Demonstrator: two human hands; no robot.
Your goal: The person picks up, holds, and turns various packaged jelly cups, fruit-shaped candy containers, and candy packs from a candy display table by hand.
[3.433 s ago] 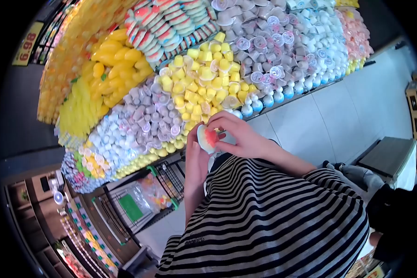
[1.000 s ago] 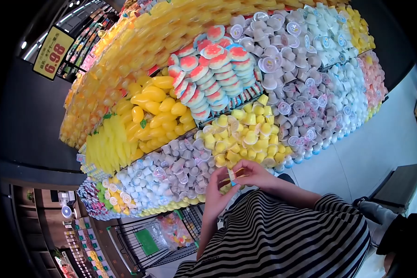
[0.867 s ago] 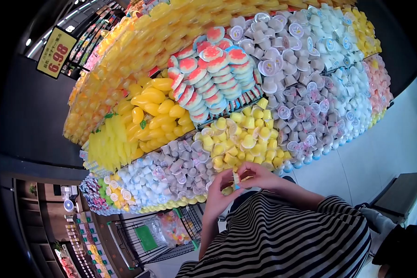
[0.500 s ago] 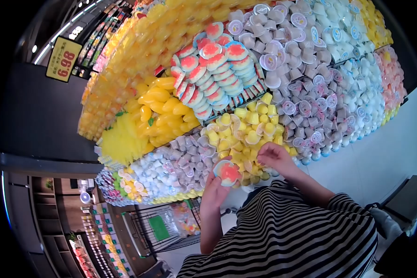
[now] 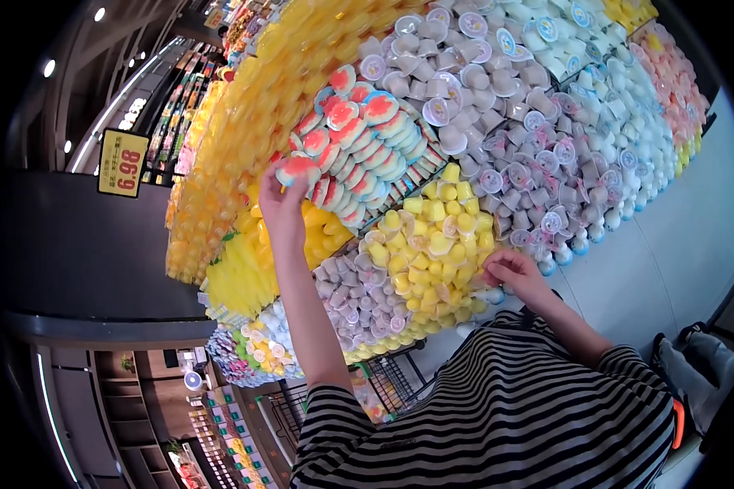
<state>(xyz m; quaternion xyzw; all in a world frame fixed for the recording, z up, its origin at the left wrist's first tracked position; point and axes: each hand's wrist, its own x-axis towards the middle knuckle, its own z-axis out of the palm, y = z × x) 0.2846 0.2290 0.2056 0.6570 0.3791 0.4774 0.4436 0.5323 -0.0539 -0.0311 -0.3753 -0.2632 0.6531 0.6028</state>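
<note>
My left hand (image 5: 283,208) is stretched forward at the left edge of the stacked pile, its fingers closed on a round jelly cup (image 5: 298,170) with a red and white face. Similar round red, white and pale blue cups (image 5: 367,134) lie stacked in overlapping rows just right of it. My right hand (image 5: 515,273) hangs in front of the small yellow jelly cups (image 5: 436,244), near their right edge. Its fingers are curled in, and nothing shows between them.
Grey-lilac jelly cups (image 5: 514,155) and pale blue-white ones (image 5: 628,122) cover the right of the display. Yellow mango-shaped packs (image 5: 322,232) lie below my left wrist. A price sign (image 5: 123,163) stands at the left. Below are a shopping cart (image 5: 391,379) and, at right, a person's legs (image 5: 701,367).
My left hand has moved forward and left from near my body to the stacked round cups, carrying the jelly cup. My right hand has shifted slightly right. The view has turned a little.
</note>
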